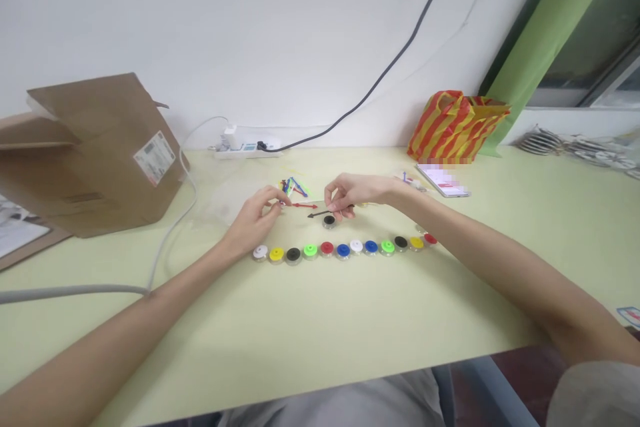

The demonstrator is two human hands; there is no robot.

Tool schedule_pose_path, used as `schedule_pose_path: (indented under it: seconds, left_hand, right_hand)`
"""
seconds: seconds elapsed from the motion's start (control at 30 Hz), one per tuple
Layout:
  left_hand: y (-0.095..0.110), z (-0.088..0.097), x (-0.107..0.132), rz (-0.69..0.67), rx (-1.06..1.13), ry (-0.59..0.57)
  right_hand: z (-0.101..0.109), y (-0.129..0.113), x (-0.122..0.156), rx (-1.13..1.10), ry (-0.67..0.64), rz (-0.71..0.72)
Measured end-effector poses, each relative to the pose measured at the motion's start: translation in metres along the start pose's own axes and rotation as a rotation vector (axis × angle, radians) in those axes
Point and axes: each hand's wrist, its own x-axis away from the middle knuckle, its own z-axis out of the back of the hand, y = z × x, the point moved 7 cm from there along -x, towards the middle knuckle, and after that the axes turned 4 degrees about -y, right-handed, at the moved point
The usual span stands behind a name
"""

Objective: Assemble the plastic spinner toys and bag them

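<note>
Black double-headed arrow [318,214] is at the fingertips of the right hand [343,195], drawn narrow (whether they pinch it, I cannot tell). Just nearer the person sits a black-topped disc [329,221]. The left hand's [257,213] curled fingers reach a red double-headed arrow [306,205], grip unclear. A loose pinch could let the thin black arrow slip; a dropped left wrist might knock the row of coloured discs [343,251] beside it.

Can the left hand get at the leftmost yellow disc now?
Probably yes: the leftmost yellow disc lies close to the left hand, with nothing visible covering it, though whether that hand is free is unclear.
</note>
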Motion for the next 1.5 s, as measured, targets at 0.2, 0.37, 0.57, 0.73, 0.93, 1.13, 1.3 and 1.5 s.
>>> schedule_pose_path:
  seconds: [0.2, 0.37, 0.57, 0.73, 0.93, 1.13, 1.3, 1.5]
  left_hand:
    - [0.004, 0.001, -0.001, 0.03, -0.017, 0.004]
    - [0.002, 0.001, -0.001, 0.072, -0.023, -0.003]
    - [0.002, 0.002, -0.001, 0.064, -0.005, 0.012]
    - [0.002, 0.001, -0.001, 0.073, 0.005, 0.007]
    - [-0.004, 0.0, -0.001, 0.083, 0.031, 0.009]
    - [-0.004, 0.001, -0.001, 0.093, 0.041, 0.017]
    - [-0.005, 0.003, -0.001, 0.118, 0.01, 0.035]
    - [-0.009, 0.007, -0.002, 0.151, -0.022, 0.045]
  right_hand:
    - [-0.003, 0.011, -0.007, 0.017, 0.054, -0.084]
    - [-0.006, 0.011, -0.006, -0.014, 0.048, -0.083]
    - [-0.004, 0.015, -0.003, 0.004, 0.145, -0.154]
    - [-0.006, 0.016, -0.004, 0.005, 0.146, -0.151]
    - [-0.006, 0.014, -0.004, 0.075, 0.187, -0.18]
    - [-0.011, 0.013, -0.006, 0.219, 0.228, -0.281]
    - [-0.017, 0.001, -0.007, 0.327, 0.23, -0.303]
    - [-0.025, -0.022, -0.006, 0.545, 0.127, -0.168]
